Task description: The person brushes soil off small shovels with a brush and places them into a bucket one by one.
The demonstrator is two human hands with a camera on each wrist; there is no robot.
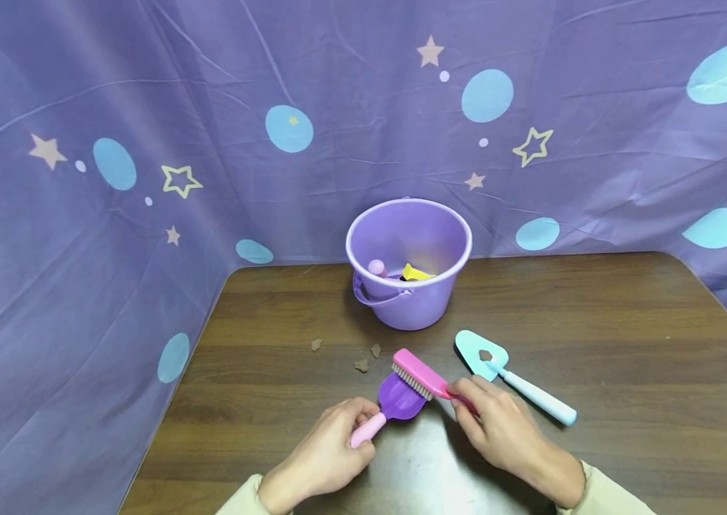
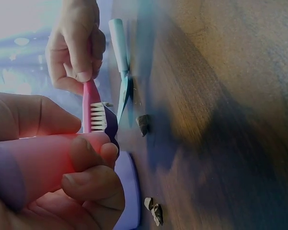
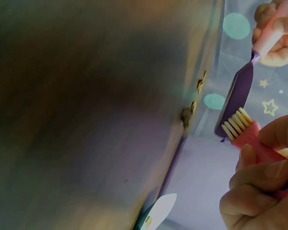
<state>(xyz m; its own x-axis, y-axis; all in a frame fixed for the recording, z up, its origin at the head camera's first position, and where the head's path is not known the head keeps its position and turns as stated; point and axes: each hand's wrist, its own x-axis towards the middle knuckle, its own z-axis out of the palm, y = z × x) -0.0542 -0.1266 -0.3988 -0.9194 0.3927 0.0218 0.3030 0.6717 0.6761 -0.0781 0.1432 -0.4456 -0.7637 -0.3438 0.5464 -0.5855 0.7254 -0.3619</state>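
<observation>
Toward table's (image 1: 653,357) front edge: left hand (image 1: 331,447) holds purple scoop (image 1: 402,406), right hand (image 1: 501,422) grips pink brush (image 1: 424,373), bristles (image 1: 412,383) at scoop's rim; turquoise trowel (image 1: 537,395) beside right hand; brown pieces (image 1: 361,365) near scoop; purple bucket (image 1: 411,309) by far edge

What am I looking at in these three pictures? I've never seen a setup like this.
There is no machine here, just a person working bare-handed. The wide picture comes from a camera worn on the head; the two tilted ones come from cameras on the left and right wrists.

The left hand holds a small purple scoop by its pink handle. The right hand holds a pink brush, its bristles at the scoop's bowl.

On the wooden table lie brown bits and a pale-blue trowel. Behind them stands a purple bucket with something yellow inside.
</observation>
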